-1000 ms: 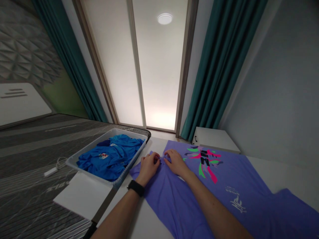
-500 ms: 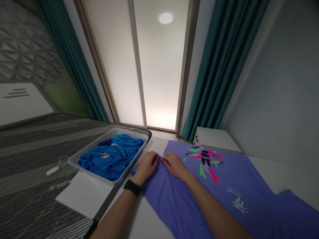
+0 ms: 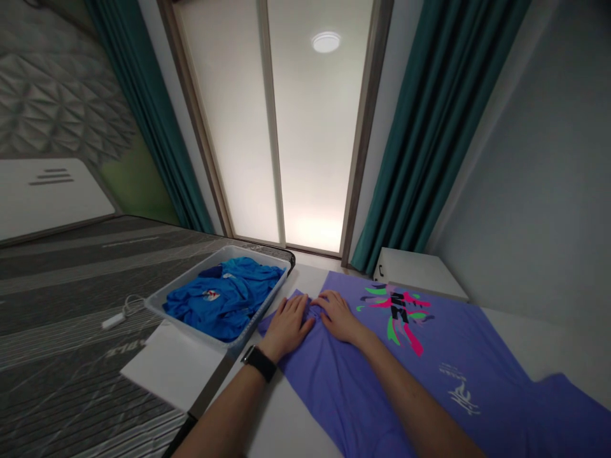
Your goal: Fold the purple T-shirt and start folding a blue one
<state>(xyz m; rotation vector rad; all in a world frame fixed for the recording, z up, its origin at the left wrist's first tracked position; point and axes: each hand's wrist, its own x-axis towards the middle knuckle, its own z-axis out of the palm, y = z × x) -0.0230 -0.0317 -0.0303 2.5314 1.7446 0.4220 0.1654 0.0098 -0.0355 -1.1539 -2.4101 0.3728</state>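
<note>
- The left hand (image 3: pixel 287 326) lies on the purple shirt (image 3: pixel 442 331) with its fingers stretched out and its thumb spread to the right; its grip is wide.
- The right hand (image 3: pixel 338 316) is just beside it, its fingers bent down onto the same cloth; whether they pinch any of it, I cannot tell.
- The shirt is spread over the white table (image 3: pixel 284 423), reaching from near the bin across to the far right; a corner of it shows just beyond the left fingertips.
- Between and below the hands the cloth is gathered into creases that run toward the near side, while the part on the right lies flatter.
- A bright print (image 3: pixel 398 315) in pink, green and black sits to the right of the right hand, with a small white logo (image 3: pixel 463 397) nearer.
- A black watch (image 3: pixel 260 362) is on the left wrist.
- To the left of the left hand stands a clear plastic bin (image 3: pixel 243 337) with crumpled blue clothes (image 3: pixel 229 299) inside.
- A white sheet (image 3: pixel 176 366) lies at the bin's near side, on a dark patterned cover (image 3: pixel 62 375).
- Left of the bin is a white plug (image 3: pixel 113 320) with a thin cord.
- At the far right, beyond the shirt, is a low white cabinet (image 3: pixel 422 272), in front of a green curtain (image 3: pixel 415 140).
</note>
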